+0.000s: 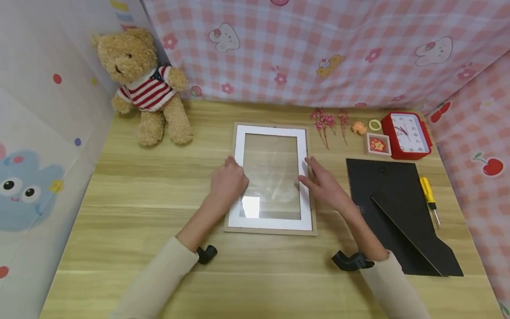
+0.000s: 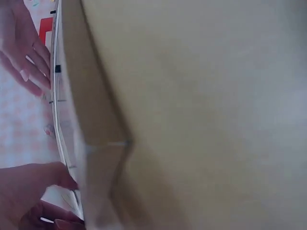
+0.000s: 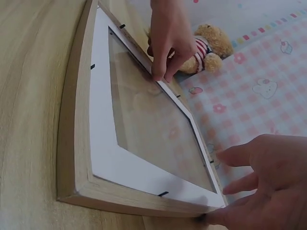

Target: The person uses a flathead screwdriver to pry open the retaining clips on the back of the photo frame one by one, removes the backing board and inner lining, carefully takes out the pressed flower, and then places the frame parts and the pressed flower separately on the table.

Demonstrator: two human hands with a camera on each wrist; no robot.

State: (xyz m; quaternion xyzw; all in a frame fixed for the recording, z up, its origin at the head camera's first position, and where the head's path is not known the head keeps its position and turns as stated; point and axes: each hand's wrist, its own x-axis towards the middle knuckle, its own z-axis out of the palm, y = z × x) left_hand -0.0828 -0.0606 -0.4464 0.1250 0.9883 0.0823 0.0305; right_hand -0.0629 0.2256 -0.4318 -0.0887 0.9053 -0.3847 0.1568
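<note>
A light wooden picture frame [image 1: 271, 232] lies flat on the table, with a white mat [image 1: 275, 224] and a clear pane [image 1: 271, 173] in it. Small black tabs [image 3: 163, 193] stick out along its inner edge. My left hand [image 1: 229, 179] is at the left side, fingers curled, thumb and finger pinching the mat's edge; the exact grip is partly hidden. Over the right side reaches my right hand [image 1: 324, 184], its fingers fairly straight and spread, fingertips touching the edge of the mat and frame.
A black backing board [image 1: 388, 177] with its stand lies at right, beside a yellow screwdriver [image 1: 428, 195]. Behind are a red clock [image 1: 410, 135], a small framed box [image 1: 377, 145], a tape ring [image 1: 374, 125] and dried pink flowers [image 1: 324, 122]. A teddy bear [image 1: 147, 88] sits back left.
</note>
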